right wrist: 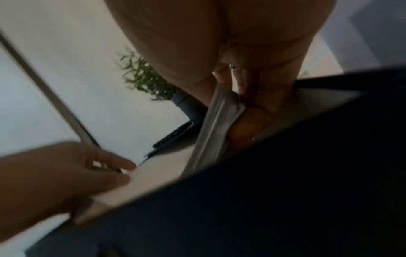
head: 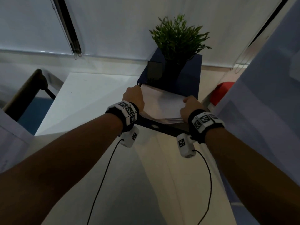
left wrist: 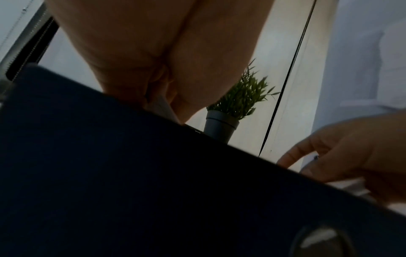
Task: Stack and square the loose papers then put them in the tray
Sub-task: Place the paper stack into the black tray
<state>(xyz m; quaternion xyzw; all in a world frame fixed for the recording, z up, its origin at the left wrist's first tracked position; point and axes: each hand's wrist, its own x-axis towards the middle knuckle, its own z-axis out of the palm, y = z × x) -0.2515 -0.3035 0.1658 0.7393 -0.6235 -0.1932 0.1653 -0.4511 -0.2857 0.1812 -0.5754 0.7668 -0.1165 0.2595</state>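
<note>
A stack of white papers point(head: 162, 104) lies partly inside the dark blue tray point(head: 164, 129), its near end raised over the tray's front wall. My left hand point(head: 138, 95) grips the stack's left edge. My right hand point(head: 186, 105) pinches the right edge, thumb on top. In the right wrist view the curled fingers point(right wrist: 248, 128) hold the fanned paper edges point(right wrist: 217, 121) above the tray wall point(right wrist: 285, 191), and the left hand point(right wrist: 72, 172) holds the far side. The left wrist view is mostly tray wall point(left wrist: 110, 173), with a sliver of paper point(left wrist: 162, 107) under the palm.
A potted green plant point(head: 177, 38) stands on the tray's upper shelf beside a dark flat device point(head: 155, 70). The tray sits on a white desk point(head: 84, 101). A red object point(head: 222, 93) and a pale partition point(head: 267, 95) are close on the right. A chair point(head: 27, 91) stands at the left.
</note>
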